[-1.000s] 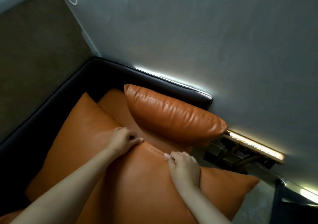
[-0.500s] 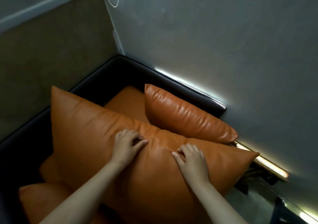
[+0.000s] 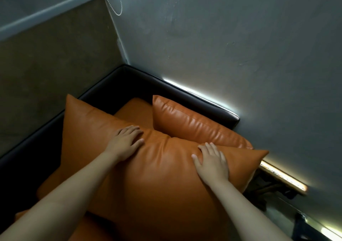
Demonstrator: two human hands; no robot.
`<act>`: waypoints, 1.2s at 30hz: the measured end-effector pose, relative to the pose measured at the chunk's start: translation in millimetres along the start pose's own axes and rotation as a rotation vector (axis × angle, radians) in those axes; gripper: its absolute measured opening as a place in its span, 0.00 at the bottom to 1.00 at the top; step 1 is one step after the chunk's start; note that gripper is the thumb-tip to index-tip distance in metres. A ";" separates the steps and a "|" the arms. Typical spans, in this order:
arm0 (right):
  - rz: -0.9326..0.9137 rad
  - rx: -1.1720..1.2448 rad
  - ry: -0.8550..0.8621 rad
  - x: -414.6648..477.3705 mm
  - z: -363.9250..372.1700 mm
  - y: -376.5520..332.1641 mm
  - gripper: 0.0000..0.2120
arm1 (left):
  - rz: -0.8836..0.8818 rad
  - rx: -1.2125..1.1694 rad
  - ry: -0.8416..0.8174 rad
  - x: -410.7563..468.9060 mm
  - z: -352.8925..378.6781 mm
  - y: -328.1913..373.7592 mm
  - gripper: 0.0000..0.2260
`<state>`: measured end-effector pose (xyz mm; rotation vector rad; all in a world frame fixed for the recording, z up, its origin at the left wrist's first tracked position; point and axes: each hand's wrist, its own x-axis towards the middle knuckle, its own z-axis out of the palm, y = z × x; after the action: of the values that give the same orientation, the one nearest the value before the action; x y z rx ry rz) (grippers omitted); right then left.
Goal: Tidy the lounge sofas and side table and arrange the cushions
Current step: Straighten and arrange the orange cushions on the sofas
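Left hand (image 3: pixel 124 143) and right hand (image 3: pixel 212 162) press flat, fingers (image 3: pixel 132 129) straight, on a cushion (image 3: pixel 159 177): likely soft, light, slick; grip corners at ten and three o'clock.

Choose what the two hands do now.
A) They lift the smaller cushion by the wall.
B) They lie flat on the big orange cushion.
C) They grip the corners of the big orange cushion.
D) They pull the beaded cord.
B: the left hand and the right hand rest with straight fingers on the big orange cushion.
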<state>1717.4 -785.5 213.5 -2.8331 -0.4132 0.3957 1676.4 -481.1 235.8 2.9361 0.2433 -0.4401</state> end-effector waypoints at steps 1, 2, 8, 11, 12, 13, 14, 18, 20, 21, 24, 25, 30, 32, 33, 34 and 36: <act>0.016 -0.026 -0.015 1.0 -0.4 -1.3 0.28 | -0.014 0.011 -0.011 3.6 -0.5 -0.5 0.24; 0.028 -0.044 -0.031 2.2 -0.9 -1.8 0.30 | -0.024 0.025 -0.022 7.4 -1.1 -1.6 0.24; 0.095 -0.100 -0.100 20.9 -6.3 10.8 0.36 | -0.092 0.057 -0.067 32.3 -12.1 -30.9 0.26; 0.107 -0.109 -0.051 27.8 -3.1 15.3 0.39 | -0.141 0.041 -0.065 38.4 -13.1 -48.2 0.25; 0.097 -0.117 -0.015 28.1 -1.9 16.2 0.43 | -0.144 0.042 -0.055 39.1 -12.4 -49.6 0.25; 0.086 -0.121 0.021 27.5 -0.5 17.5 0.45 | -0.146 0.047 -0.037 39.4 -11.2 -49.3 0.25; 0.077 -0.122 0.052 26.6 1.6 19.6 0.45 | -0.149 0.058 -0.015 39.4 -9.6 -48.1 0.26; 0.054 -0.138 0.111 20.8 14.5 30.9 0.37 | -0.092 0.103 0.079 32.3 3.4 -50.1 0.24; 0.028 -0.139 0.186 15.4 22.9 32.6 0.31 | -0.073 0.104 0.151 24.4 8.4 -51.9 0.27; 0.019 -0.144 0.227 12.2 27.4 32.4 0.28 | -0.072 0.102 0.187 20.4 10.4 -52.6 0.28; 0.018 -0.127 0.302 5.9 33.9 31.4 0.24 | -0.035 0.126 0.308 11.6 17.7 -49.9 0.27; 0.022 -0.119 0.321 4.3 35.3 31.5 0.24 | -0.028 0.140 0.341 8.8 18.9 -48.1 0.26; 0.046 -0.078 0.358 -5.0 39.2 31.2 0.23 | -0.050 0.160 0.412 -4.6 19.5 -42.1 0.24; 0.058 -0.043 0.370 -8.9 37.2 31.4 0.23 | -0.053 0.144 0.414 -9.5 11.7 -39.7 0.20; 0.061 -0.022 0.378 -9.5 34.0 31.2 0.23 | -0.048 0.121 0.420 -10.5 6.9 -39.9 0.18; 0.057 -0.004 0.384 -10.4 30.4 30.8 0.23 | -0.042 0.094 0.414 -13.0 1.4 -39.9 0.16; 0.034 0.017 0.393 -13.7 21.8 28.6 0.23 | -0.021 0.102 0.423 -18.6 -9.6 -41.9 0.20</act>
<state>1705.1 -811.8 188.2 -2.8097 -0.2774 -0.1524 1653.8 -441.1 244.8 3.0986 0.3102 0.1786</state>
